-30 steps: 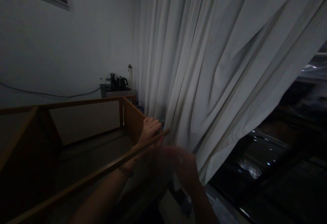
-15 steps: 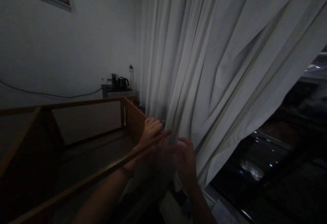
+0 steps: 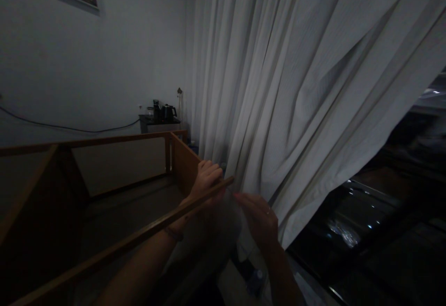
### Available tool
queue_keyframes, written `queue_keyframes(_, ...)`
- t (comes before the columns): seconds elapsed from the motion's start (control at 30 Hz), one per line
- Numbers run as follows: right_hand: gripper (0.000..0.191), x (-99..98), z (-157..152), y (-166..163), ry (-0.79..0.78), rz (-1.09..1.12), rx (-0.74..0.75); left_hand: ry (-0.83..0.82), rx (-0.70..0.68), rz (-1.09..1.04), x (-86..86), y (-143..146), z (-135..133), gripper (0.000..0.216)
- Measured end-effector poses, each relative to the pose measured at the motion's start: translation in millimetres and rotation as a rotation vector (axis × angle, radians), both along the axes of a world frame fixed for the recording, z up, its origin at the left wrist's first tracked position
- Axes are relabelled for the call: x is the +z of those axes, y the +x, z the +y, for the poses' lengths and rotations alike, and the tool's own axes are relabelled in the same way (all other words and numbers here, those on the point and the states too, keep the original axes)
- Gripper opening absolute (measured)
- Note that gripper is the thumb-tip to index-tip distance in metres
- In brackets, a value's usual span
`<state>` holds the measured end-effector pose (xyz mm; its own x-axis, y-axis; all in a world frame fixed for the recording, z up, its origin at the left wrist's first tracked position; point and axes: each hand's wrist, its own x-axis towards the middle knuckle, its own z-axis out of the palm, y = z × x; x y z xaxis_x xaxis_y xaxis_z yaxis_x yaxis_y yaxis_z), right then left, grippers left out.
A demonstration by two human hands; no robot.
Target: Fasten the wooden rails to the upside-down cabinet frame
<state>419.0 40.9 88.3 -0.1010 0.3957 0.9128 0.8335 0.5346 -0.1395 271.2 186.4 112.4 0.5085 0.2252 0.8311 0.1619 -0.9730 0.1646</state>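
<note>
Holding the wooden frame [image 3: 181, 157] at its near corner with left hand [image 3: 208, 178], closed tight over the top edge, right where the slanting rail [image 3: 139, 238] ends. Working right hand [image 3: 259, 220] just beside that rail end, half-curled, fingertips at what looks like pale sheer cloth [image 3: 223, 231] under the rail; cannot tell in this dark whether pinched. Backing close onto the curtain [image 3: 296, 110]. Probably best: keep the left grip steady, go by feel, pinch only the cloth, leave curtain folds out

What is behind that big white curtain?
Where the curtain is drawn aside at the lower right, a dark area with small glints of light shows. The folds cover everything else behind it. The right hand is at its lower edge, the left hand on the wooden frame.
</note>
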Motion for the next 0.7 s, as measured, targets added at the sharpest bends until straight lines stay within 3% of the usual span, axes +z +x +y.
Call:
queue_keyframes(0.23, 0.043, 10.6, 0, 10, 0.144, -0.242, -0.099, 0.026, 0.002, -0.032, -2.9, 2, 2, 0.025)
queue_keyframes(0.47, 0.04, 14.9, -4, 10, 0.121, -0.278, -0.121, 0.016, -0.006, -0.004, -0.3, -1, 0, 0.025)
queue_keyframes(0.57, 0.032, 12.4, -2, 1, 0.051, -0.108, -0.065, -0.009, 0.009, -0.016, -3.0, 2, 1, 0.027)
queue_keyframes(0.7, 0.015, 8.7, -1, -16, -0.193, 0.416, 0.067, 0.007, 0.028, -0.07, -7.6, 6, 4, 0.028)
